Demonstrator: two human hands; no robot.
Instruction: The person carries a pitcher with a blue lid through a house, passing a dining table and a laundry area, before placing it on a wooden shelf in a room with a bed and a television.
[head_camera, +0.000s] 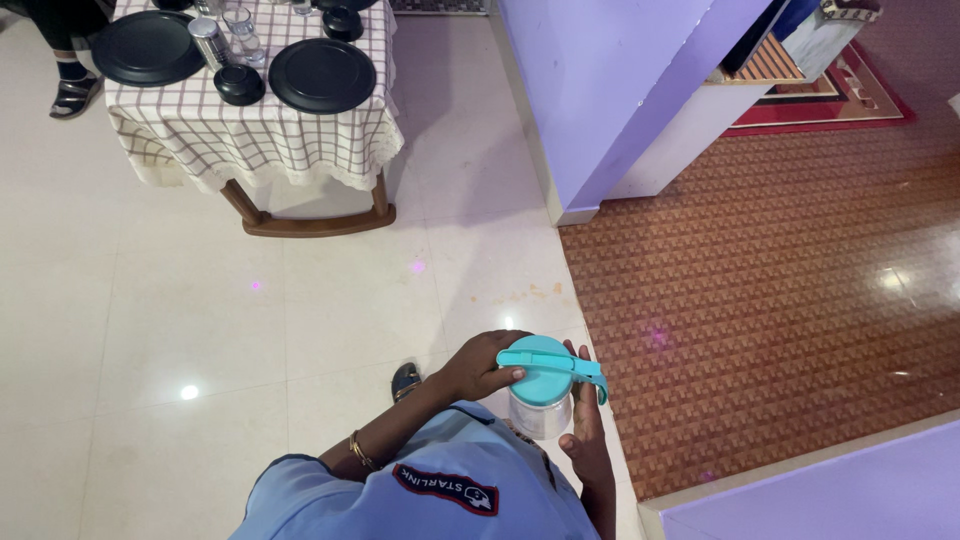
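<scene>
**Both hands on a clear jar with a teal lid**

The person stands on the pale tiled floor (200, 320), close to where it meets the patterned brown flooring (780, 260), and holds a clear jar (541, 412) in front of the chest. The jar is upright, off any surface, capped with a teal lid (545, 366) that has a handle strap lying across its top and hanging down the right side.

The left hand (483, 364) sits on the lid's near edge, fingers curled over the rim and thumb pressed against the strap; its grip is closed on the lid. The right hand (583, 420) is against the jar's side, fingers pointing up along the glass toward the lid, a narrow hold that steadies the jar's body. A gold bangle (360, 452) circles the left wrist, and a light blue sleeve with a badge covers the upper arm. One sandalled foot (405, 380) shows just beyond the left forearm.

Well apart, at the top of the view, a table (250, 140) with a checked cloth carries two black plates (321, 75), a small black bowl (239, 85), a steel tumbler (208, 40) and a glass (241, 28). Another person's sandalled foot (72, 92) rests beside that table's left corner. A lilac wall (600, 90) juts out between the two floors.
</scene>
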